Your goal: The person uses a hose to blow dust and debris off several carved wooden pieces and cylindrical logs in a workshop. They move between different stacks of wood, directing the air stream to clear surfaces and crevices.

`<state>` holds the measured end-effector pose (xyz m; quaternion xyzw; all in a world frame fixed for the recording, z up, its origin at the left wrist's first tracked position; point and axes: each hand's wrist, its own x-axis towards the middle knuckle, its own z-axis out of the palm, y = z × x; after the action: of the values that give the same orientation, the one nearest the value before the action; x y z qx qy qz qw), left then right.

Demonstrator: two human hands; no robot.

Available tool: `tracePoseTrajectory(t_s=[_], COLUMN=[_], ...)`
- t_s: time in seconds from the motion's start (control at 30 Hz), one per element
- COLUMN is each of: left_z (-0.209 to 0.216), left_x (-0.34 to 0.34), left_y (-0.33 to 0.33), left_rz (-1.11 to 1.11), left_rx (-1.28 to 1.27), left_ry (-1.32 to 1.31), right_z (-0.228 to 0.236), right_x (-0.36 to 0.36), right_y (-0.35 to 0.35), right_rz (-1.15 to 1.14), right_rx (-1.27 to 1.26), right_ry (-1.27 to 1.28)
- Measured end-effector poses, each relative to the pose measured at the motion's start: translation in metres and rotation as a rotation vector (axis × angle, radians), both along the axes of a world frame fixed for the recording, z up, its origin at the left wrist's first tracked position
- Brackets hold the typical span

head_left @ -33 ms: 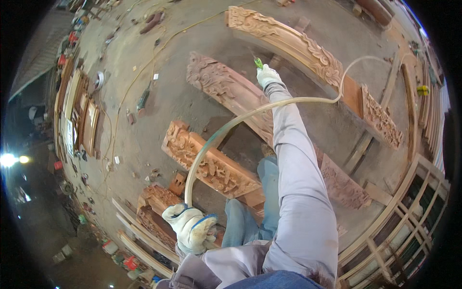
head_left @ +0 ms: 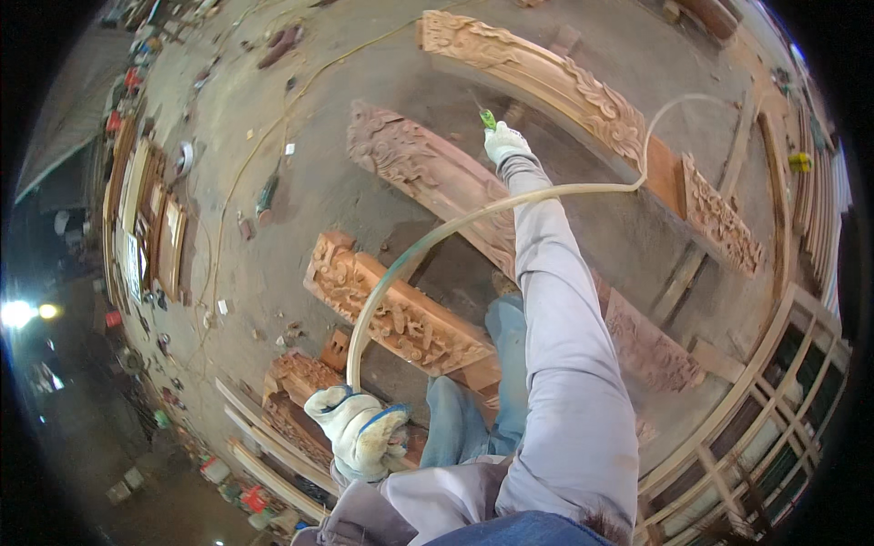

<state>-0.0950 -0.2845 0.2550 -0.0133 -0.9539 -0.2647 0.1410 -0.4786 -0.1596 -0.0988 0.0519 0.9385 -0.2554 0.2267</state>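
Note:
My right hand (head_left: 506, 143), in a white glove, reaches far forward and is closed on a green-handled tool (head_left: 488, 119) with a thin tip; its exact kind is too small to tell. That tool is over the floor between a pinkish carved wooden beam (head_left: 437, 168) and a lighter carved beam (head_left: 546, 82). My left hand (head_left: 360, 432), in a thick white glove with blue trim, is closed around a pale flexible hose (head_left: 428, 238). From there the hose arches over my right forearm and away to the far right. Close to my legs lies an orange-brown carved beam (head_left: 401, 314).
Another carved piece (head_left: 305, 382) lies beside my left hand. A wooden lattice frame (head_left: 756, 409) stands at the near right. A yellow cord (head_left: 238, 177) and a dark green power tool (head_left: 267, 198) lie on the floor to the left, before stacked wooden panels (head_left: 146, 214).
The floor and beams sit slightly further left in the picture. Both hands keep their holds.

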Motion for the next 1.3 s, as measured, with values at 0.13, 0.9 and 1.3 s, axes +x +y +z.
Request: tracePoseTrajectory(t_s=[0.13, 0.9, 1.3], left_z=[-0.012, -0.067, -0.084], left_x=[-0.056, -0.167, -0.181], left_y=[0.036, 0.121, 0.14], left_rz=[-0.211, -0.482, -0.484], left_rx=[-0.02, -0.056, -0.095], left_ry=[-0.063, 0.023, 0.05], right_z=[-0.05, -0.014, 0.047], right_x=[-0.002, 0.223, 0.225], right_y=[0.111, 0.617, 0.71], right_rz=[-0.127, -1.021, -1.309], right_rx=[0.048, -0.189, 0.495], right_ry=[-0.075, -0.025, 0.095])
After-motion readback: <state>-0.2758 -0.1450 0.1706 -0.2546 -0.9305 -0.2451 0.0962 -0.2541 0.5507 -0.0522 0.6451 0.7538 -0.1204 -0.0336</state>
